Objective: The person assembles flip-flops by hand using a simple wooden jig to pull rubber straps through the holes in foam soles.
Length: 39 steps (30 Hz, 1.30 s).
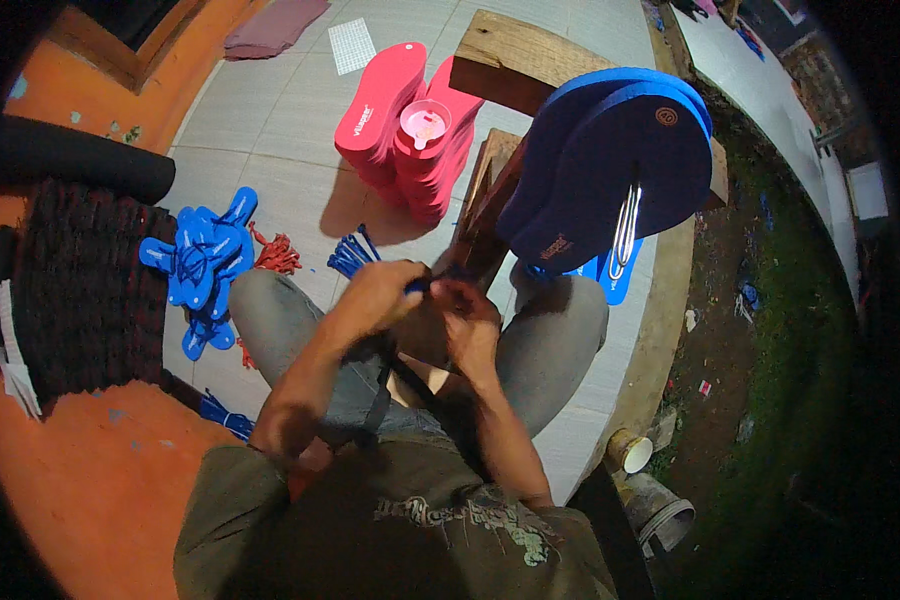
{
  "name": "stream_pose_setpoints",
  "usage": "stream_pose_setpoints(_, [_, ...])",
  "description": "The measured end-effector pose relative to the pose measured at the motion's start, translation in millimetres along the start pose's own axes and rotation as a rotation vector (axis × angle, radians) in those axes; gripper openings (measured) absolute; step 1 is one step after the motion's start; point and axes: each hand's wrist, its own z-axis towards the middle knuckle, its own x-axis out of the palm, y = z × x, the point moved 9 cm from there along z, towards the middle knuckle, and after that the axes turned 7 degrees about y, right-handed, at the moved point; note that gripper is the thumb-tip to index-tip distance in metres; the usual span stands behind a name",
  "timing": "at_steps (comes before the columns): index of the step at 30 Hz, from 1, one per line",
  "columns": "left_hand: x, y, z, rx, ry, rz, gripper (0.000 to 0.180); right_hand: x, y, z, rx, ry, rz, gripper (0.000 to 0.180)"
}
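My left hand and my right hand come together over my lap, fingers curled inward. Pinched between them is a small dark blue strap-like piece, mostly hidden by the fingers. Just beyond my left hand lies a bundle of blue and white sandal straps. Ahead and to the right, a wooden stand bears dark blue foam soles. A shiny looped metal tool rests against the top sole.
Stacked pink soles carry a pink bowl. To the left are blue sandals, red straps, more blue straps and a dark ribbed stack. Buckets stand near the floor's right edge, beside bare ground.
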Motion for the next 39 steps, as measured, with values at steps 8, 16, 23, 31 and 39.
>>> stream_pose_setpoints(8, [-2, -31, -11, -0.019, -0.146, -0.366, 0.024, -23, 7, -4, -0.025, -0.052, 0.004, 0.022])
stream_pose_setpoints(16, [9, 35, -33, -0.262, -0.504, -0.812, 0.016, -40, 31, -19, -0.156, -0.154, 0.089, 0.013])
stream_pose_setpoints(23, [10, 188, -49, -0.372, -1.122, -1.722, 0.037, -92, 142, -160, -0.654, -0.507, -0.153, 0.012])
stream_pose_setpoints(31, [98, 179, -6, -0.672, -0.704, -0.799, 0.031, -60, 105, -81, -0.296, -0.043, 0.31, 0.034])
stream_pose_setpoints(39, [136, 98, -4, -0.351, -0.225, 0.166, 0.034, -17, 35, -9, -0.101, 0.217, 0.43, 0.036])
